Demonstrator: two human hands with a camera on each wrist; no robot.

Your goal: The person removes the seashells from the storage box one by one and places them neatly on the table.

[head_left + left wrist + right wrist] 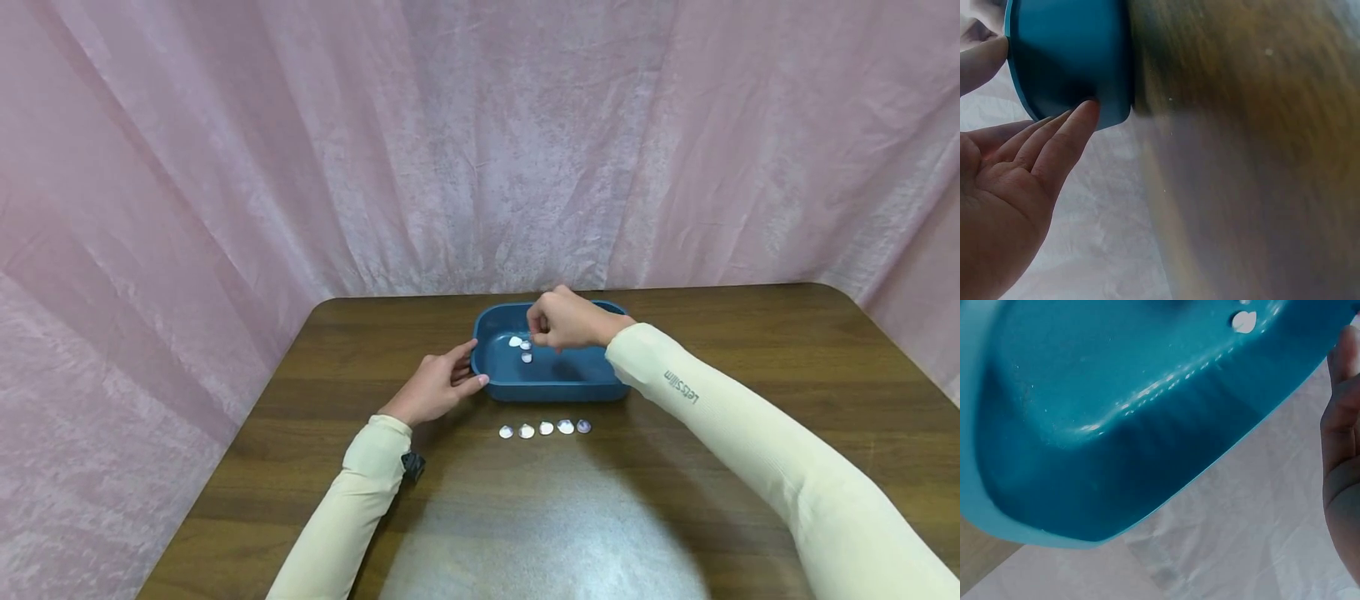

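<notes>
A blue rectangular plastic bin (551, 391) stands on the table, with a few small shiny clear gems (527, 357) on its floor toward the left. My left hand (433, 388) is at the bin's left end, its thumb by the near corner of the rim. In the left wrist view its long fingers (1063, 140) lie fairly straight against the bin's wall. Over the bin's inside is my right hand (567, 320), fingers bent and fingertips close above the gems. I cannot tell whether a gem is between those fingertips. One white gem (1244, 322) shows in the right wrist view.
In front of the bin, several similar gems (546, 427) lie in a side-by-side row on the brown wooden table (480, 500). A pink velvety curtain (480, 150) hangs behind the table's far edge. The right sleeve (720, 417) crosses above the table's right side.
</notes>
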